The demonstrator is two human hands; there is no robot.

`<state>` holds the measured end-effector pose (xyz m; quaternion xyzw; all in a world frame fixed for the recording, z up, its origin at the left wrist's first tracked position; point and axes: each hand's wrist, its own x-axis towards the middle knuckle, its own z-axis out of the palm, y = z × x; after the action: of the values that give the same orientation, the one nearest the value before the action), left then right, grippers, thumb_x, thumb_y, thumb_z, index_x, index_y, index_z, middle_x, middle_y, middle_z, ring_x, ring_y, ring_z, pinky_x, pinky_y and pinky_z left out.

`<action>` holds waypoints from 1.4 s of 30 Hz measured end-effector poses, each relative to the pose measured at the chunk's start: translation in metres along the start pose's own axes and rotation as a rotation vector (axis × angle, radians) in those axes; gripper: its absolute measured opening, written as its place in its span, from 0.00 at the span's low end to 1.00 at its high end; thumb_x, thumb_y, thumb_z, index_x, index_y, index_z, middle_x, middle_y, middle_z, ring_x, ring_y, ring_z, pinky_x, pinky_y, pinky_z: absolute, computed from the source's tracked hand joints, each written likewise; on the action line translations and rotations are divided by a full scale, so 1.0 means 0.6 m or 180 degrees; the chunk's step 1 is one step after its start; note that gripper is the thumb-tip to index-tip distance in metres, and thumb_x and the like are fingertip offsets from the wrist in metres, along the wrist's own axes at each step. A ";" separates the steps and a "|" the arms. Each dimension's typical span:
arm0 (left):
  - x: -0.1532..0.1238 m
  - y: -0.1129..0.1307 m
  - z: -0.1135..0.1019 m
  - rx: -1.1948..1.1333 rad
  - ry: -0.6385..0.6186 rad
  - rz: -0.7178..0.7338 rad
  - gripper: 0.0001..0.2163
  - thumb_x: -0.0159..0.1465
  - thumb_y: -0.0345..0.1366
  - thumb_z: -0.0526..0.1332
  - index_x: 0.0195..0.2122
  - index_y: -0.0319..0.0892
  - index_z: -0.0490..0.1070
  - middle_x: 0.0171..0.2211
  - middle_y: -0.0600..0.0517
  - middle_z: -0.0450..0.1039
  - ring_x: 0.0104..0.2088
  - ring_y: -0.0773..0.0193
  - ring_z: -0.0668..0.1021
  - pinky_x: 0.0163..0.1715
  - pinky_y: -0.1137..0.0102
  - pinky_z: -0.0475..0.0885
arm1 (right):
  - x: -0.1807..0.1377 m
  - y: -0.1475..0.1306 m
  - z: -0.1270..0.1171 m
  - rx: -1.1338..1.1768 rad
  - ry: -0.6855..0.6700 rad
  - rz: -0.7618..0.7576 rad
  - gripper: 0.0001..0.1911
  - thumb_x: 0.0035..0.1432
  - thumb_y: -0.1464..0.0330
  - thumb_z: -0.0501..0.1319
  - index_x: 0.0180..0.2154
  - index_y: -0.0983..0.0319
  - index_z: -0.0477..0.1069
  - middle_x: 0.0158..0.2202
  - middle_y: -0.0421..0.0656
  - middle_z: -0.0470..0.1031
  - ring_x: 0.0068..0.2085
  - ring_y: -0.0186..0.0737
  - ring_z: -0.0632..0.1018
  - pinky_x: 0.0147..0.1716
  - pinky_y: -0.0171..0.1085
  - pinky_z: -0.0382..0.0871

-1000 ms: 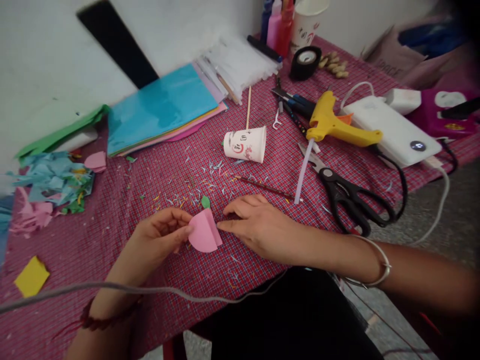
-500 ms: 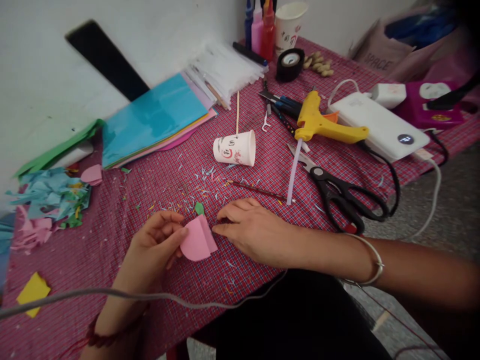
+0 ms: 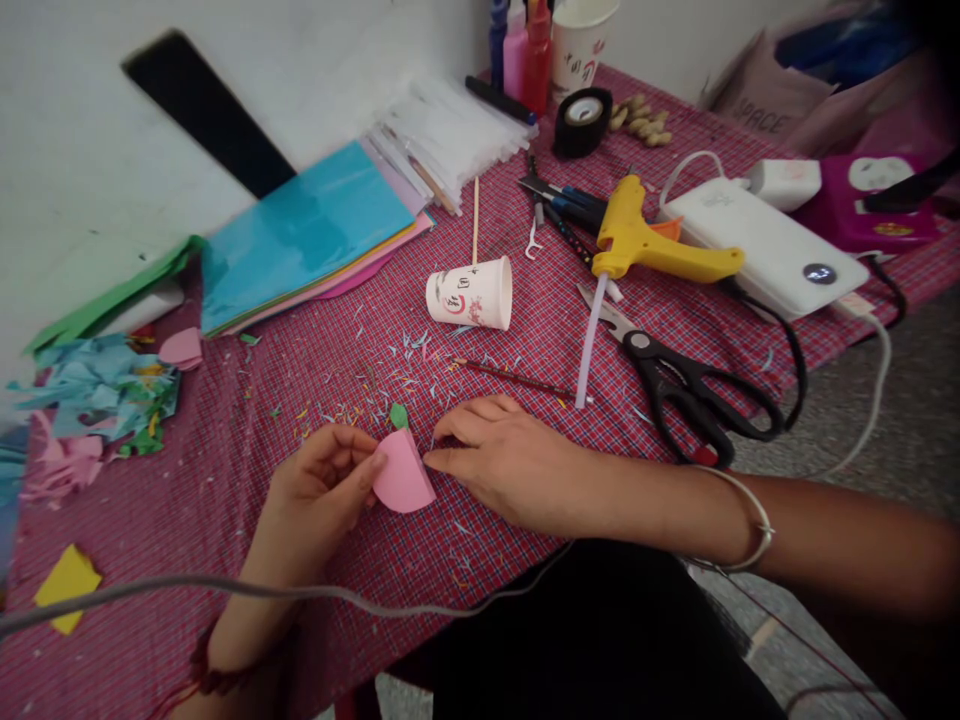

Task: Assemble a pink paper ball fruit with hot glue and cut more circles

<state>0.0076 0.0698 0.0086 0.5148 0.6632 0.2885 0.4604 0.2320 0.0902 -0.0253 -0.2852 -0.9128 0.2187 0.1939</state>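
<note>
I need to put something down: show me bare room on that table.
Mostly bare cloth lies between the yellow paper, the scrap pile and the left hand; a grey cable crosses the view just below. Another patch, lightly specked, lies between that pile and the snippets near the paper cup. The right is crowded: glue gun, scissors, white power bank.

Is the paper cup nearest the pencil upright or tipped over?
Tipped over: the cup lies on its side on the tablecloth, its wider end toward the picture's right.

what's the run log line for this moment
left hand: holding pink paper; right hand: at paper's edge, contact unclear; nearer cup: on its side
</note>
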 end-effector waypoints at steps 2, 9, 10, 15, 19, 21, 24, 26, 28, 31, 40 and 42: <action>0.001 -0.002 -0.001 0.0007 -0.0016 0.0007 0.05 0.57 0.35 0.65 0.30 0.42 0.69 0.16 0.60 0.67 0.13 0.76 0.64 0.10 0.83 0.57 | 0.000 0.000 0.000 -0.0005 0.0010 -0.0007 0.14 0.64 0.71 0.58 0.50 0.60 0.73 0.46 0.46 0.72 0.46 0.46 0.68 0.45 0.43 0.59; 0.002 0.002 0.000 -0.0087 0.0017 0.0119 0.04 0.56 0.32 0.66 0.29 0.42 0.70 0.17 0.59 0.68 0.15 0.76 0.67 0.13 0.82 0.59 | 0.002 0.001 -0.003 0.0007 -0.0036 0.0014 0.14 0.64 0.71 0.58 0.50 0.60 0.74 0.46 0.46 0.72 0.46 0.46 0.68 0.45 0.43 0.59; 0.002 0.003 0.001 -0.0108 0.0011 0.0138 0.04 0.56 0.32 0.66 0.28 0.41 0.70 0.18 0.59 0.69 0.16 0.76 0.67 0.14 0.82 0.59 | 0.002 0.001 -0.004 0.0014 -0.0044 0.0015 0.14 0.64 0.71 0.58 0.50 0.60 0.74 0.46 0.46 0.72 0.45 0.46 0.69 0.45 0.43 0.59; 0.003 0.004 0.001 -0.0125 0.0004 0.0126 0.04 0.55 0.31 0.66 0.28 0.41 0.71 0.17 0.60 0.68 0.15 0.76 0.67 0.13 0.83 0.58 | -0.002 0.003 -0.006 0.0147 -0.0036 -0.0023 0.13 0.64 0.72 0.58 0.48 0.58 0.76 0.46 0.46 0.73 0.46 0.46 0.69 0.45 0.44 0.58; 0.003 0.003 0.001 -0.0116 0.0030 0.0196 0.04 0.54 0.31 0.66 0.27 0.41 0.71 0.18 0.59 0.70 0.17 0.76 0.68 0.15 0.82 0.61 | -0.002 0.004 -0.006 0.0245 -0.0052 -0.0095 0.13 0.64 0.71 0.57 0.47 0.56 0.77 0.46 0.46 0.73 0.46 0.45 0.69 0.46 0.44 0.57; 0.004 0.003 0.001 -0.0088 0.0038 0.0222 0.04 0.54 0.31 0.66 0.27 0.42 0.71 0.18 0.59 0.70 0.17 0.75 0.69 0.16 0.82 0.62 | -0.002 0.004 -0.005 0.0249 -0.0062 -0.0110 0.13 0.64 0.71 0.57 0.46 0.56 0.77 0.46 0.46 0.73 0.46 0.45 0.69 0.46 0.44 0.57; 0.005 0.002 0.002 0.0007 0.0063 0.0218 0.04 0.54 0.31 0.66 0.27 0.42 0.71 0.18 0.58 0.70 0.17 0.75 0.69 0.15 0.81 0.62 | -0.002 0.004 -0.006 0.0274 -0.0084 -0.0093 0.13 0.64 0.71 0.57 0.47 0.55 0.77 0.46 0.46 0.72 0.47 0.45 0.69 0.47 0.45 0.57; 0.005 0.000 0.002 0.0089 0.0082 0.0199 0.04 0.55 0.32 0.66 0.27 0.42 0.71 0.18 0.59 0.69 0.16 0.74 0.68 0.14 0.80 0.61 | -0.003 0.004 -0.008 0.0299 -0.0111 -0.0068 0.13 0.64 0.71 0.57 0.47 0.56 0.77 0.47 0.46 0.72 0.47 0.46 0.69 0.48 0.45 0.57; 0.004 -0.001 0.002 0.0160 0.0080 0.0166 0.05 0.55 0.33 0.66 0.27 0.42 0.70 0.17 0.59 0.69 0.15 0.74 0.67 0.13 0.80 0.59 | -0.003 0.003 -0.009 0.0312 -0.0121 -0.0049 0.13 0.65 0.70 0.57 0.48 0.56 0.77 0.47 0.46 0.72 0.48 0.46 0.69 0.48 0.45 0.57; 0.003 0.000 0.002 0.0208 0.0065 0.0160 0.05 0.55 0.34 0.66 0.28 0.42 0.70 0.17 0.59 0.68 0.14 0.74 0.66 0.12 0.79 0.59 | -0.002 0.003 -0.009 0.0330 -0.0113 -0.0043 0.13 0.65 0.70 0.57 0.47 0.56 0.77 0.47 0.46 0.72 0.48 0.46 0.69 0.49 0.44 0.57; 0.005 0.005 0.004 0.0173 0.0066 0.0236 0.05 0.54 0.32 0.66 0.27 0.42 0.70 0.18 0.58 0.68 0.16 0.73 0.67 0.14 0.78 0.60 | -0.003 0.000 -0.011 0.0527 -0.0011 -0.0288 0.17 0.64 0.75 0.54 0.51 0.60 0.72 0.57 0.45 0.71 0.53 0.44 0.69 0.50 0.43 0.58; 0.006 0.002 0.004 0.0158 0.0035 0.0275 0.05 0.55 0.32 0.66 0.27 0.42 0.70 0.19 0.58 0.69 0.17 0.73 0.68 0.16 0.78 0.61 | -0.003 0.001 -0.009 0.0542 -0.0102 -0.0508 0.19 0.63 0.76 0.55 0.54 0.59 0.70 0.61 0.43 0.68 0.58 0.43 0.66 0.53 0.44 0.57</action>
<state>0.0098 0.0731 0.0075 0.5526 0.6498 0.2943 0.4310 0.2364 0.0911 -0.0220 -0.1905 -0.9137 0.2839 0.2196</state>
